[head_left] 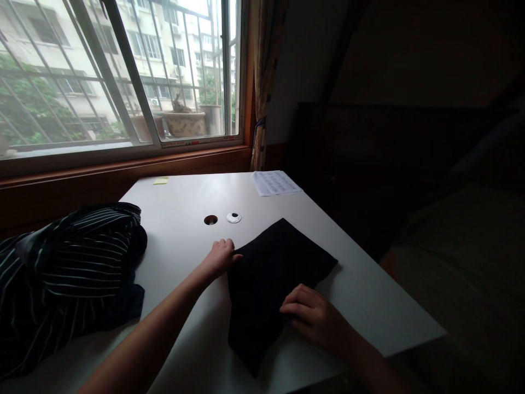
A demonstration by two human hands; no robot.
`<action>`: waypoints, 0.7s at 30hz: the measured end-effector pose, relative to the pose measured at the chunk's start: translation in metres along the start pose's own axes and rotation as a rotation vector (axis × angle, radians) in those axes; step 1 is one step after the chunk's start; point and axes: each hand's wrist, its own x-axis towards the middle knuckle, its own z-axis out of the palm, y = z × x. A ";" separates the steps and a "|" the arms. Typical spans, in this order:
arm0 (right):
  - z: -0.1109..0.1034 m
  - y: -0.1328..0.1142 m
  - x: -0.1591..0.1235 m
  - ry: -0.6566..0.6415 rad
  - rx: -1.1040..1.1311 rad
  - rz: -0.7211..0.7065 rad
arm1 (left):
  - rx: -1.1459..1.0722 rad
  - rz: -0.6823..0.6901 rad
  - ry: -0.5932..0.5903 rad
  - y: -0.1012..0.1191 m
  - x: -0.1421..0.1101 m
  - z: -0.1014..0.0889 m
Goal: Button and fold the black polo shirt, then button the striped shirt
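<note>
We record a black cloth (pixel 266 279) on the white table (pixel 180 197), spread between the middle of the tabletop and its near edge, one pointed end towards that near edge and another towards the right edge. We see the left hand (pixel 222 256) at the cloth's left side, fingers curled, grasping the fabric's border between thumb and fingers. The right hand (pixel 309 314) is at the cloth's lower right side, fingers bent over the fabric; we cannot tell whether it pinches the material or only touches it.

Beyond the left hand, towards the far edge, we note a round hole (pixel 210 220) in the tabletop and, just beside it, a white disc (pixel 233 218) with a dark opening. Printed sheets (pixel 275 183) lie at the far right corner; a yellow slip (pixel 161 180) lies near the far left corner. Along the left edge we observe a heap of striped clothing (pixel 82 257).
</note>
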 end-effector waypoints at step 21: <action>-0.026 -0.039 -0.007 0.255 -0.042 -0.135 | -0.695 -0.033 0.029 0.030 -0.040 -0.052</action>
